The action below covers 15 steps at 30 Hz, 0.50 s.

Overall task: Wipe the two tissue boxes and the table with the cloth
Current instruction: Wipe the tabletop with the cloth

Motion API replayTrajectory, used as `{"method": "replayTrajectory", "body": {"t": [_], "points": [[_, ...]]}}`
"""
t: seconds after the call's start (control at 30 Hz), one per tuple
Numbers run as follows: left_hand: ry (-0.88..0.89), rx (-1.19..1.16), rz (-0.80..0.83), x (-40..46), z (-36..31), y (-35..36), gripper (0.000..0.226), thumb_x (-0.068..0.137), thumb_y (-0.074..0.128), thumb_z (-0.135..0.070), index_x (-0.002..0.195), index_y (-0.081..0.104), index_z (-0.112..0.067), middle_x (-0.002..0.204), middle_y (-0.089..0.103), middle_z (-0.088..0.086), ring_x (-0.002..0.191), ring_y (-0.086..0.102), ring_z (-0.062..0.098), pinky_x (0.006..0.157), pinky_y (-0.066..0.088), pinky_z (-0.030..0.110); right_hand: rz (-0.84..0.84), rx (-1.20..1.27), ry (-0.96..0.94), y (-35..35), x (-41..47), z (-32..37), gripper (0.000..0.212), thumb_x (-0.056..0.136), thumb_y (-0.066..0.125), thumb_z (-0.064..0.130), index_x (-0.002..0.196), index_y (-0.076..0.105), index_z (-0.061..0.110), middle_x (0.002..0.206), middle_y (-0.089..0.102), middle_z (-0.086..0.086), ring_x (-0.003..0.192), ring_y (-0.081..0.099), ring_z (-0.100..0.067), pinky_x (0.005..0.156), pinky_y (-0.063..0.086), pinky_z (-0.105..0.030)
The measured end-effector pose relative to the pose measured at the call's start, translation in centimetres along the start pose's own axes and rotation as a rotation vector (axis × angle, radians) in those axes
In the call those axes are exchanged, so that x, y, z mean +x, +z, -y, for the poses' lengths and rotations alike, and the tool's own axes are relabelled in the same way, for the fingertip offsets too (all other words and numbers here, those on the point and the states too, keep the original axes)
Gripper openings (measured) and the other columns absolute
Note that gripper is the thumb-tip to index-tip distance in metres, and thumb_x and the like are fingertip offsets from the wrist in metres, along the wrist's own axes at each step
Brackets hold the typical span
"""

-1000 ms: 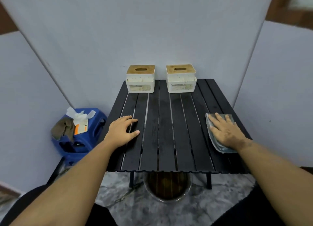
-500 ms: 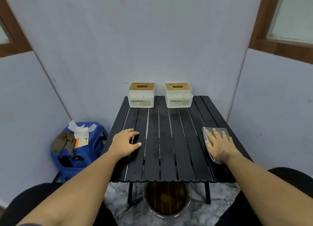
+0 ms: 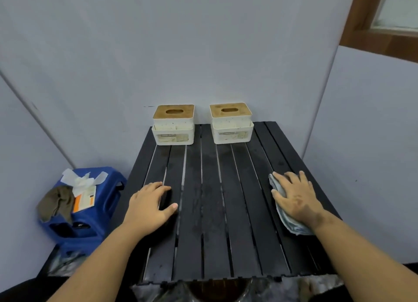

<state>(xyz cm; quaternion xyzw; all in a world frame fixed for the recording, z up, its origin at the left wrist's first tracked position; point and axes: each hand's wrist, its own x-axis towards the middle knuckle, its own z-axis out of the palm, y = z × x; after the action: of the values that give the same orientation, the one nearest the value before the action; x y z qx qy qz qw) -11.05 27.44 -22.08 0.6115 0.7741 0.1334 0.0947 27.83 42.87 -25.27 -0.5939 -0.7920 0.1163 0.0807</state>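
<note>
The right hand [image 3: 296,199] lies flat with fingers spread on the cloth [image 3: 285,220] at the counter's [image 3: 210,211] 4 o'clock; the left hand [image 3: 150,205] rests loosely open at 8 o'clock, holding nothing. Both tissue boxes [image 3: 173,124] [image 3: 231,122] stand at 12 o'clock, apparently light: a careless wipe risks shoving them off the far edge.

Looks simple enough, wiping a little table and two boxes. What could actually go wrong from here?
A few things, probably. The table is slatted, so the cloth under the right hand could snag in a gap. The left tissue box and the right tissue box stand at the far edge against the wall, so a firm wipe might shove them off the edge. The left hand rests near the table's side, so leaning there might tip it.
</note>
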Motion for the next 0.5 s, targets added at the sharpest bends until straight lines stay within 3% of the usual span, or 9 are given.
{"method": "replayTrajectory", "body": {"t": [0.07, 0.13, 0.3, 0.4, 0.5], "points": [[0.016, -0.044, 0.002, 1.0, -1.7, -0.2, 0.078, 0.083, 0.054, -0.066, 0.148, 0.052, -0.024, 0.155, 0.047, -0.004, 0.147, 0.039, 0.018, 0.119, 0.031, 0.039, -0.152, -0.029, -0.066, 0.4, 0.6, 0.0, 0.050, 0.096, 0.041, 0.046, 0.145, 0.042, 0.032, 0.129, 0.046, -0.002, 0.124, 0.035, -0.027, 0.106, 0.038, -0.045], [0.065, -0.100, 0.022, 2.8, -3.4, -0.2, 0.074, 0.086, 0.063, -0.057, 0.149, 0.049, -0.021, 0.154, 0.048, -0.003, 0.145, 0.040, 0.017, 0.118, 0.032, 0.034, -0.237, 0.009, -0.099, 0.6, 1.8, 0.1, 0.041, 0.098, 0.045, 0.037, 0.138, 0.050, 0.028, 0.112, 0.048, 0.001, 0.107, 0.038, -0.021, 0.095, 0.043, -0.038], [0.140, -0.220, 0.029, 10.4, -7.8, -0.1, 0.069, 0.095, 0.070, -0.039, 0.154, 0.039, -0.021, 0.157, 0.042, -0.005, 0.146, 0.040, 0.016, 0.116, 0.032, 0.028, -0.418, 0.224, -0.207, 0.2, 8.3, 0.6, 0.037, 0.097, 0.035, 0.031, 0.124, 0.059, 0.021, 0.097, 0.053, 0.008, 0.096, 0.048, -0.022, 0.088, 0.024, -0.020], [0.136, -0.276, -0.005, 16.2, -10.2, -0.3, 0.075, 0.096, 0.069, -0.038, 0.158, 0.032, -0.019, 0.161, 0.038, 0.000, 0.149, 0.037, 0.020, 0.122, 0.032, 0.037, -0.520, 0.404, -0.255, -1.7, 13.0, 2.4, 0.030, 0.098, 0.042, 0.020, 0.119, 0.062, 0.016, 0.096, 0.055, 0.004, 0.095, 0.045, -0.020, 0.088, 0.021, -0.021], [0.160, -0.306, -0.074, 21.5, -12.0, -0.6, 0.075, 0.095, 0.070, -0.038, 0.157, 0.032, -0.021, 0.158, 0.041, 0.002, 0.147, 0.039, 0.022, 0.121, 0.036, 0.045, -0.581, 0.512, -0.251, -3.8, 18.4, 4.4, 0.029, 0.094, 0.043, 0.022, 0.108, 0.065, 0.010, 0.093, 0.060, -0.002, 0.094, 0.052, -0.024, 0.092, 0.033, -0.035]]}}
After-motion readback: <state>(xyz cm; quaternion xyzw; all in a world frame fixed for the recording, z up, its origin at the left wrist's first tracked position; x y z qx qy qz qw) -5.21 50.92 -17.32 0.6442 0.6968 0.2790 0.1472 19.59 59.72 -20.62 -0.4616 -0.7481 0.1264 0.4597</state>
